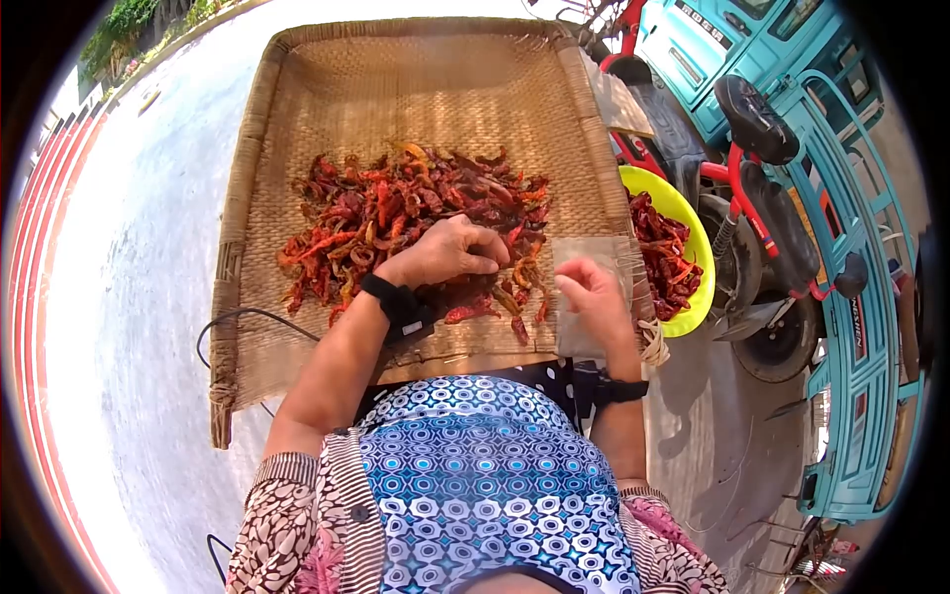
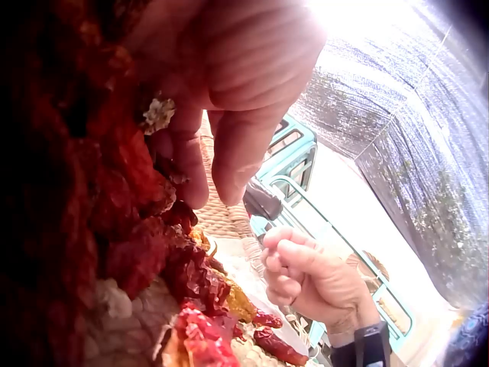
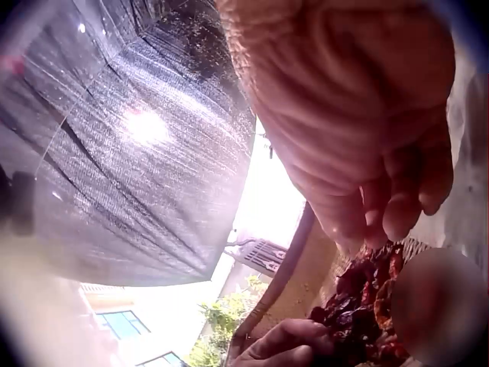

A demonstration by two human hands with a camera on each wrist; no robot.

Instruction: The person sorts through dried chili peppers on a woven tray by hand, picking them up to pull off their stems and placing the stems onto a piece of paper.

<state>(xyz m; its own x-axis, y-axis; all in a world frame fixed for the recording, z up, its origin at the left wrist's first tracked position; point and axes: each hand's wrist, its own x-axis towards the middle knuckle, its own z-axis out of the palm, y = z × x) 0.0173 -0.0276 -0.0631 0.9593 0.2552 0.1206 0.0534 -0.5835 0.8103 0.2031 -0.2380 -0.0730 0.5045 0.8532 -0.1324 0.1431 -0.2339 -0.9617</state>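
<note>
Dried red and orange peppers (image 1: 396,203) lie in a loose pile on a woven tray (image 1: 445,74). My left hand (image 1: 455,249) is low over the pile's near right part, fingers pointing down among peppers; in the left wrist view a gap shows between two fingers of that hand (image 2: 229,84), and no pepper is plainly gripped. Right of the pile, my right hand (image 1: 599,302) hovers above a pale flat sheet (image 1: 579,337), its fingers loosely bent. Nothing shows in the right hand in the left wrist view (image 2: 325,283). The right wrist view shows its palm (image 3: 351,107), fingertips partly hidden.
A yellow-green basin (image 1: 705,252) of dark red peppers stands against the tray's right side. Beyond it are a red-framed vehicle (image 1: 737,188) and a turquoise truck (image 1: 861,327). A black cable (image 1: 242,312) crosses the tray's left edge.
</note>
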